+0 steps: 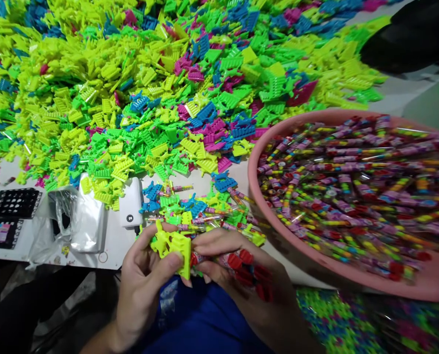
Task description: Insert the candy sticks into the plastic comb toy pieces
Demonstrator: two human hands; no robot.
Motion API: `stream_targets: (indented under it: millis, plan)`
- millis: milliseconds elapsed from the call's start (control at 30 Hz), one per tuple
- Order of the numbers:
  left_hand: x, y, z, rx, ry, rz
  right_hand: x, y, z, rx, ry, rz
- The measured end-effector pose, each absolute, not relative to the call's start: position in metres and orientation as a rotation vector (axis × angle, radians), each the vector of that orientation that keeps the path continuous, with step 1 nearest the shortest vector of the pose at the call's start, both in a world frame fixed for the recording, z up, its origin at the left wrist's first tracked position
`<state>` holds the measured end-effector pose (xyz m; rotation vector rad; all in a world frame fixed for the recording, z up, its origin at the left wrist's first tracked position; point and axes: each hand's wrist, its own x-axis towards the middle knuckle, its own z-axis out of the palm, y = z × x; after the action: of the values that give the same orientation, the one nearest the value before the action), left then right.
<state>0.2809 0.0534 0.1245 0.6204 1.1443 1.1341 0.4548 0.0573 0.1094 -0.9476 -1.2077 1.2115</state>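
The right hand (247, 241) hides much of its tubes (234, 261). The right edge cuts off the basin (253, 172) and a black thing (407, 42), seemingly too dark to identify.

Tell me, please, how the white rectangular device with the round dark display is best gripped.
Probably pinch the white device across its long sides, from above: it lies flat, a dark cable joins its near end, and blue plastic pieces crowd its right.

Head-worn view — facing forward and down; close above left hand (141, 282) and right hand (259, 254); table (112, 248) beyond.
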Motion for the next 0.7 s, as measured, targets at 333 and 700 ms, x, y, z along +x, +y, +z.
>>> stream_targets:
  millis: [333, 700]
  plan:
    - [0.286, 0.051, 0.121, 0.811, 1.362, 1.232, 0.460, 0.048, 0.108, -1.011, -1.398, 0.970]
    - [0.252, 0.055, 0.084, 1.264, 1.572, 1.197, 0.454, 0.043, 0.080, -1.211, -1.643, 0.666]
